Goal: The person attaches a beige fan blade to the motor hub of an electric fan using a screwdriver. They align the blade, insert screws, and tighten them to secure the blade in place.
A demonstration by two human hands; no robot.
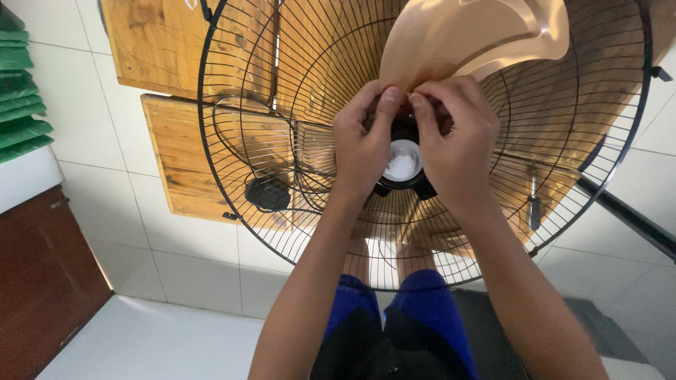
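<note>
Fingertips of my left hand [362, 144] and right hand [456, 141] pinch together on the root of the translucent orange fan blade [465, 39], steadying it over the white hub [403, 162] at the centre of the black wire fan guard [232, 134], above the wooden pallets [176, 148].

From where I watch, my left hand [362, 144] and right hand [454, 144] work close together at the fan hub [403, 163], thumbs nearly touching, with no gap between them to pass through. The wire guard [232, 176] rings the hub on every side, so the only way in is from the open front. The copper-coloured blade [465, 35] overhangs the fingers from above. Behind the wires lie wooden boards [165, 42]. A dark cabinet [42, 281] bounds the left, green stacked items [21, 91] above it. Tiled floor [105, 204] left of the guard lies open.
</note>
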